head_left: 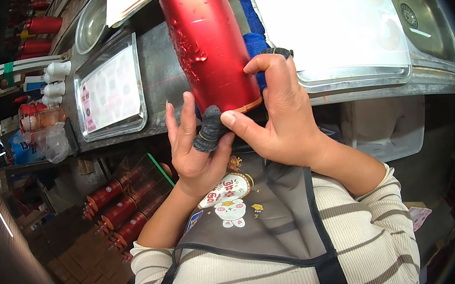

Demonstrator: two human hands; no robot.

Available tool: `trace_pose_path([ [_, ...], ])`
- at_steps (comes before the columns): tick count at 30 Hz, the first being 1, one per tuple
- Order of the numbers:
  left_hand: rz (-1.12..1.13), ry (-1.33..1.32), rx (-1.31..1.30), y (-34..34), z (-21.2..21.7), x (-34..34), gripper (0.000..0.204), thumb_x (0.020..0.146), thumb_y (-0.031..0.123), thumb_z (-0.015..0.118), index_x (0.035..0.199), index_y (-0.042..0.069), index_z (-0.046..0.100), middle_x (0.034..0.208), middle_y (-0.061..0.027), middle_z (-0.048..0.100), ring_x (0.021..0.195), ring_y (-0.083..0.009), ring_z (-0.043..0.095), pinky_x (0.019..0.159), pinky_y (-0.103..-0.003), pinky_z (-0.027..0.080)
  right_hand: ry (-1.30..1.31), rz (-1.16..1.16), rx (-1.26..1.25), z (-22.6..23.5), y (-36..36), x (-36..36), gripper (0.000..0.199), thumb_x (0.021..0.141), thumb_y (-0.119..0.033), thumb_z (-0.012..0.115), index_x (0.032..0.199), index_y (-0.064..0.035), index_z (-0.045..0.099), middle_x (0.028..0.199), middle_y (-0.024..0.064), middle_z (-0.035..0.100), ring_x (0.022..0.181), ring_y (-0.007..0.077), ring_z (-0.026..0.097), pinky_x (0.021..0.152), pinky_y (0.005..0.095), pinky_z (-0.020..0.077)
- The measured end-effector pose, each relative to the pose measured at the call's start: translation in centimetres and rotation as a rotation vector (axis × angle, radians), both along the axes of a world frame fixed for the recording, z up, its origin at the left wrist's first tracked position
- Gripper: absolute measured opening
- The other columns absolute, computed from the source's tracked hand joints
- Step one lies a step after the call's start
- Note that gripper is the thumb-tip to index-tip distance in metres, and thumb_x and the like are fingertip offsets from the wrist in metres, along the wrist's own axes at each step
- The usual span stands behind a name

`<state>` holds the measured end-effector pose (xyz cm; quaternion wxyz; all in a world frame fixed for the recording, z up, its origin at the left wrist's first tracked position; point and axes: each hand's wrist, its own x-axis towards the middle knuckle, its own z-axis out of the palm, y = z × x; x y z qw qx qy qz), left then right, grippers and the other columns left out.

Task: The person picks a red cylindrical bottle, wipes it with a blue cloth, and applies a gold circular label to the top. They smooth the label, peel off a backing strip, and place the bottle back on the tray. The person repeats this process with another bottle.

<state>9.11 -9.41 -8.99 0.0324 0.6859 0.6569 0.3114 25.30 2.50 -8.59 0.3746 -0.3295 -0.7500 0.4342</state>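
Observation:
A shiny red metal cylinder (208,43), wet with water drops, lies over the bench at the top centre with its near end toward me. A thin orange-brown rim (249,106) edges that end. My right hand (285,107) grips the near end, thumb at the rim and a bent finger on the right side. Dark fabric covers another of its fingertips. My left hand (192,151) is spread just left of the rim. One of its fingers wears a dark grey fabric finger cover (210,130) and touches the cylinder's end.
Left of the cylinder lies a metal tray (141,101) with a printed sheet. A blue cloth (254,41) sits under its right side, beside a large white sheet (330,12) on a tray. A steel sink (434,34) is far right. Several red cylinders (118,213) stand low left.

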Motion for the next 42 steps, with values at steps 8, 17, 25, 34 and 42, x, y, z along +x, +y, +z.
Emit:
trace_pose_path([
  [8, -0.02, -0.007, -0.046, -0.3, 0.2, -0.3, 0.04, 0.08, 0.009, 0.08, 0.116, -0.001, 0.069, 0.147, -0.0341, 0.044, 0.135, -0.0431, 0.049, 0.11, -0.07, 0.022, -0.044, -0.007, 0.064, 0.0, -0.1, -0.2, 0.061, 0.08, -0.028, 0.077, 0.123, -0.003, 0.042, 0.104, 0.0185, 0.051, 0.086, 0.0324, 0.061, 0.062, 0.0389, 0.0554],
  [17, -0.029, 0.012, -0.064, -0.3, 0.2, -0.2, 0.041, 0.079, 0.009, 0.079, 0.117, -0.001, 0.068, 0.149, -0.0343, 0.041, 0.138, -0.0429, 0.046, 0.111, -0.071, 0.02, -0.044, 0.009, 0.02, -0.1, -0.1, 0.1, 0.057, 0.084, -0.026, 0.074, 0.124, -0.0032, 0.04, 0.105, 0.0202, 0.049, 0.073, 0.0313, 0.066, 0.059, 0.0361, 0.0566],
  [25, -0.037, 0.044, -0.022, 0.3, 0.4, 0.0, 0.04, 0.08, 0.009, 0.079, 0.118, 0.0, 0.069, 0.15, -0.0347, 0.039, 0.14, -0.0448, 0.044, 0.111, -0.07, 0.02, -0.025, 0.015, 0.007, -0.4, 0.1, 0.3, 0.058, 0.083, -0.025, 0.073, 0.126, -0.0042, 0.041, 0.108, 0.0213, 0.048, 0.074, 0.0329, 0.066, 0.063, 0.0387, 0.0563],
  [34, -0.029, 0.063, -0.048, 0.2, 0.9, -0.6, 0.038, 0.081, 0.009, 0.078, 0.117, 0.002, 0.071, 0.151, -0.0362, 0.037, 0.141, -0.0454, 0.042, 0.11, -0.07, 0.02, 0.027, 0.049, -0.034, -0.3, -0.2, -0.2, 0.057, 0.081, -0.02, 0.072, 0.127, -0.0045, 0.041, 0.108, 0.0214, 0.049, 0.077, 0.0363, 0.065, 0.065, 0.0407, 0.0564],
  [42, -0.026, 0.049, -0.049, 0.1, 1.1, -0.6, 0.037, 0.08, 0.009, 0.078, 0.117, 0.004, 0.072, 0.151, -0.0369, 0.037, 0.141, -0.0454, 0.041, 0.111, -0.07, 0.019, 0.094, 0.08, -0.265, 0.5, 0.1, 0.0, 0.048, 0.083, -0.014, 0.068, 0.124, -0.0045, 0.047, 0.105, 0.0205, 0.05, 0.08, 0.0342, 0.063, 0.068, 0.0399, 0.0561],
])
